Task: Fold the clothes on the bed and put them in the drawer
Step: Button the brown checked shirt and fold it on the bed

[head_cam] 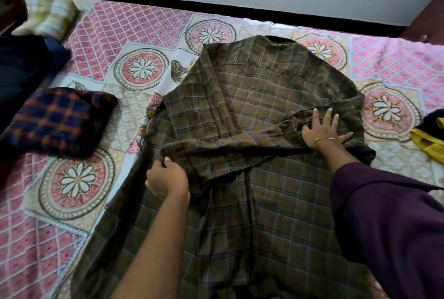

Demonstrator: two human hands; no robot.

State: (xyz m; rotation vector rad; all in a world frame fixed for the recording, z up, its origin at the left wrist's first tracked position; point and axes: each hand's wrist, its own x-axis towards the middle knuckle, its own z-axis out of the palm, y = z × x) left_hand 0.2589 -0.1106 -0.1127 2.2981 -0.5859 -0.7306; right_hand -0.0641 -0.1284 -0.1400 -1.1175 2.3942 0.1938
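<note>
One brown plaid shirt [252, 111] lies spread across the middle of the bed [149, 24], collar end toward the far edge, hem toward the camera. One sleeve is laid crosswise over the body of the shirt, running from right to left.

Left hand [168, 178] — fingers curled, pinching the cuff end of that sleeve at the shirt's left side. Right hand [323, 128] — fingers straight and spread, pressing flat on bunched fabric at the shirt's right shoulder area; one thin gold bangle [324, 139] at the wrist, one purple sleeve [389, 221] on that arm.

Bedsheet: pink lattice with round floral medallions.

Other cloth on the bed, counted:
- One folded navy-and-orange checked garment [60, 121], left of the shirt, apart from it.
- One dark navy pile [26, 68] behind it at the left edge — number of pieces cannot be told.
- One pale green-and-white patterned item [51, 16] at the far left corner.
- One yellow-and-black garment [428, 135] at the right edge, partly cut off.

No drawer in view.
</note>
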